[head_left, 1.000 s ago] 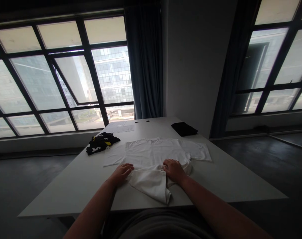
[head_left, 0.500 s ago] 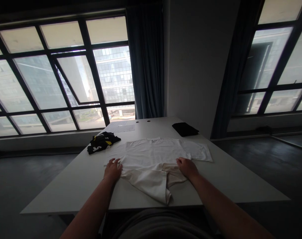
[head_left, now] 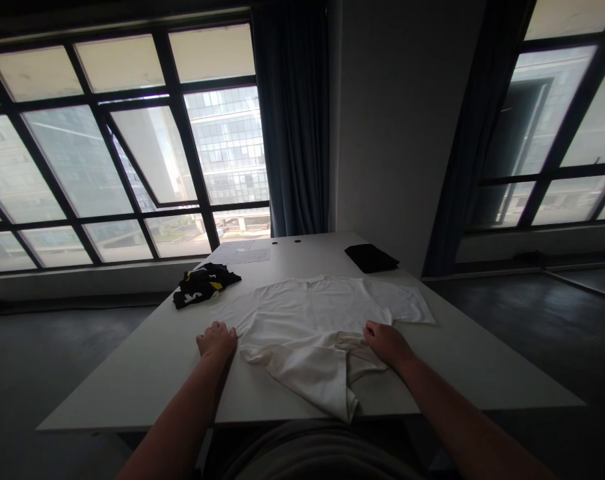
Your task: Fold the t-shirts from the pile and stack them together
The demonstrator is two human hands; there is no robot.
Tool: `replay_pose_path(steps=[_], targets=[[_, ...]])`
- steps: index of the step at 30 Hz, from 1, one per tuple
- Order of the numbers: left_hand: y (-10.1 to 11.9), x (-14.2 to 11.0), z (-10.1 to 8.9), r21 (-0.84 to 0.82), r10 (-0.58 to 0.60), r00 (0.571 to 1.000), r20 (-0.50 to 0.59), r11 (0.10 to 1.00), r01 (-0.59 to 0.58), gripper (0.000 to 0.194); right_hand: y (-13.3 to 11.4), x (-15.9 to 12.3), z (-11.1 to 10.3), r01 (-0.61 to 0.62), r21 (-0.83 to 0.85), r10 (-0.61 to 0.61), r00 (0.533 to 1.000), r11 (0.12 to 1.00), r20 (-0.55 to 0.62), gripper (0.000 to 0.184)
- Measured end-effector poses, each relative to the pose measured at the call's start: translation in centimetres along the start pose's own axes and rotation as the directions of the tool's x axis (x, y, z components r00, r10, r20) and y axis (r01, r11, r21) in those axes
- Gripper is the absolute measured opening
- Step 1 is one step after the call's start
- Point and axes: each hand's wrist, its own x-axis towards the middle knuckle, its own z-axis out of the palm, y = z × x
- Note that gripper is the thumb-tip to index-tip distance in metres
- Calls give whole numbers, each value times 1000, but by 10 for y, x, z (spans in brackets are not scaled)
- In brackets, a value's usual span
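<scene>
A white T-shirt [head_left: 315,310] lies spread on the table, its collar toward the far side. Its near part is folded over and rumpled, and one corner [head_left: 350,407] reaches the table's front edge. At the shirt's left side, my left hand [head_left: 217,339] is closed with curled fingers on the sleeve edge; its fingertips are partly hidden. My right hand [head_left: 386,343] pinches the shirt's right side, beside the bunched fold.
The white table [head_left: 472,370] has a crumpled black garment with yellow and white marks [head_left: 202,285] at left. A folded black cloth [head_left: 371,257] lies at the far right. Paper sheets [head_left: 242,252] rest near the window. A wall column [head_left: 402,133] stands behind.
My left hand has moved left, and its fingers have drawn together. My right hand has shifted right, and the shirt's right side and near corner have moved right too.
</scene>
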Motion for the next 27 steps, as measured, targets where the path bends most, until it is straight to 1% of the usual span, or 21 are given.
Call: replay_pose_path(steps=[2,5,8,10,16,27], targets=[[-1,1,-1,14,-31,1000,0,999,31,48,-5,-4,0,35,-28,-35,999,999,8,26],[-7,4,-1,24,-90,996,1,996,90,53,-8,-6,0,40,-36,-39,999,999,22,25],[-15,9,3,-8,-157,987,17,987,158,56,-6,-6,0,28,-27,-27,999,999,27,26],[-20,13,9,-33,-174,984,30,984,175,58,-5,-5,1,24,-21,-23,999,999,22,26],[-23,21,21,-59,-123,991,45,990,126,55,-3,-5,4,24,-5,-24,1000,1000,7,27],[-23,19,21,-95,-3,998,56,995,9,49,-5,-6,4,44,8,-44,999,999,-9,28]])
